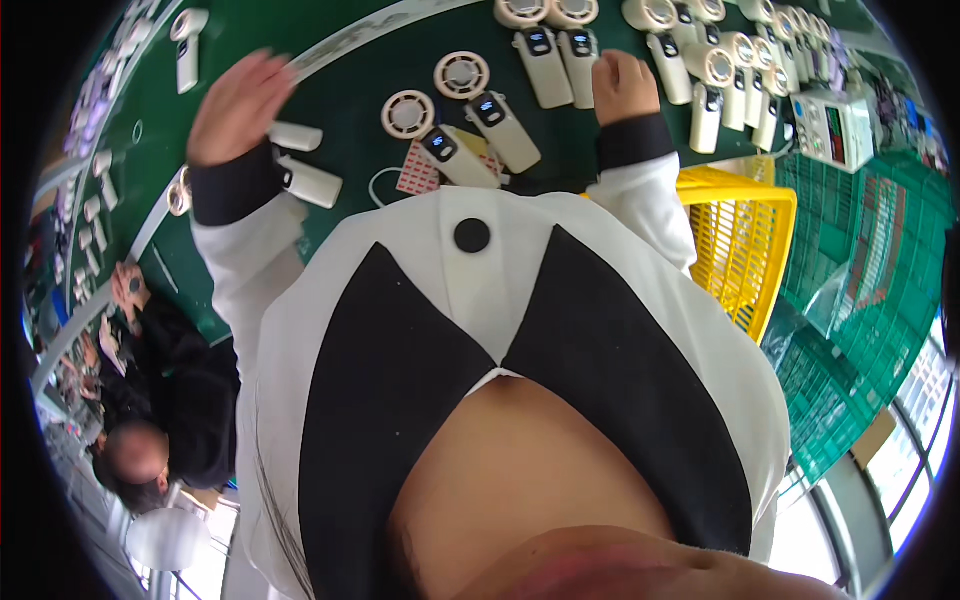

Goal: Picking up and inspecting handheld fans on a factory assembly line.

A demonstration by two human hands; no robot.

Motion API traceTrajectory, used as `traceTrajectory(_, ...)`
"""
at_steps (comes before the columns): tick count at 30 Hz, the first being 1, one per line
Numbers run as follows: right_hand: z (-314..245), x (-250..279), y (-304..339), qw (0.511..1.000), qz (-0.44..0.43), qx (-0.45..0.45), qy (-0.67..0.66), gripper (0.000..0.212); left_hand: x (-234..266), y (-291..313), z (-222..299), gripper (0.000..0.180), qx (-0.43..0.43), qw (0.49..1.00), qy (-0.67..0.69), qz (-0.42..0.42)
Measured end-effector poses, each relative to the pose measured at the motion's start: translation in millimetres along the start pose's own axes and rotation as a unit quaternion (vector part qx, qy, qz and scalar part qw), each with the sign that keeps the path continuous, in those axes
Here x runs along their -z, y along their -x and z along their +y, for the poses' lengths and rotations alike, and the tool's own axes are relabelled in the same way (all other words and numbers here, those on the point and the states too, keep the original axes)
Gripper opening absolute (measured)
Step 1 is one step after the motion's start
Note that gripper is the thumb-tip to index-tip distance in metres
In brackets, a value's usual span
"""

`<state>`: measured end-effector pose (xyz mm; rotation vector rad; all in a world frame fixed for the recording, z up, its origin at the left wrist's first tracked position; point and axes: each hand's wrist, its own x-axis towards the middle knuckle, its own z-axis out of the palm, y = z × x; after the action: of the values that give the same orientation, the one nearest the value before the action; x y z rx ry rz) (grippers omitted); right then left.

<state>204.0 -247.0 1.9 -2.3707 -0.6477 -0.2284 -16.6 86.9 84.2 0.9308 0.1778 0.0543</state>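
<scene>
My left hand [240, 110] is raised over the green table at the left, its fingers stretched out and slightly blurred. Beside its cuff lie two white handheld fans [312, 184], partly hidden by my sleeve. My right hand [627, 88] has its fingers curled in, right by the handle of a cream handheld fan [579, 72]; whatever those fingers hold is hidden. That fan stands against a similar fan [541, 70], both with lit displays. Between my hands, two more handheld fans [462, 160] [505, 133] lie on a card with red marks [418, 170].
Several cream fans [707, 115] are lined up at the far right, near a white instrument box [832, 130]. A yellow basket [785, 235] sits right of my body, with green crates [860, 270] beyond. At the left, a co-worker in black [190, 390] sits along the bench.
</scene>
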Motion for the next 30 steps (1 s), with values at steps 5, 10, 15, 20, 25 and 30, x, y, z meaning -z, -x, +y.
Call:
traceTrajectory(5,-85.3,10.9,22.5,0.969,-0.127,0.111,-0.182,0.012,53.2,148.1,-39.0,0.023,0.054,0.61,-0.536,0.581)
traceTrajectory(10,-176.5,-17.0,47.4,0.839,-0.336,0.296,-0.309,0.015,96.1,173.5,-85.7,0.034,0.127,0.29,-0.619,0.719)
traceTrajectory(15,-286.6,-119.8,107.3,0.786,-0.372,0.469,-0.15,0.014,149.9,156.7,-71.6,0.039,0.185,0.42,-0.441,0.771)
traceTrajectory(20,-367.2,-207.7,157.8,0.826,-0.264,0.498,0.004,0.024,173.7,194.9,-56.7,0.038,0.227,0.576,-0.387,0.684)
traceTrajectory(25,-408.7,-255.3,197.3,0.886,-0.137,0.436,0.085,0.027,162.5,243.0,-52.0,0.042,0.277,0.504,-0.449,0.684)
traceTrajectory(30,-407.6,-242.6,202.8,0.879,-0.225,0.419,-0.028,0.029,177.9,290.0,-58.2,0.042,0.234,0.474,-0.469,0.708)
